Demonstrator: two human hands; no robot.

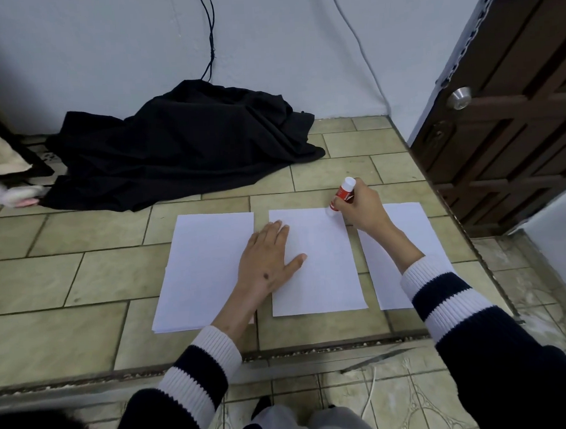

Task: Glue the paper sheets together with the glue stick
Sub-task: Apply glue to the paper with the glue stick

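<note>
Two hands, three white sheets, one glue stick on a tiled floor.

Head view: three paper sheets lie side by side, apart from one another: the left sheet, which looks like a thin stack at its near edge, the middle sheet and the right sheet. The left hand lies flat with fingers straight and thumb spread, pressing the middle sheet's left edge. The right hand has its fingers curled round the one red-and-white glue stick, held tilted with its lower tip touching the middle sheet's far right corner. Both sleeves are striped dark and white. One black cloth is heaped by the wall, and one brown door stands at the right.
</note>
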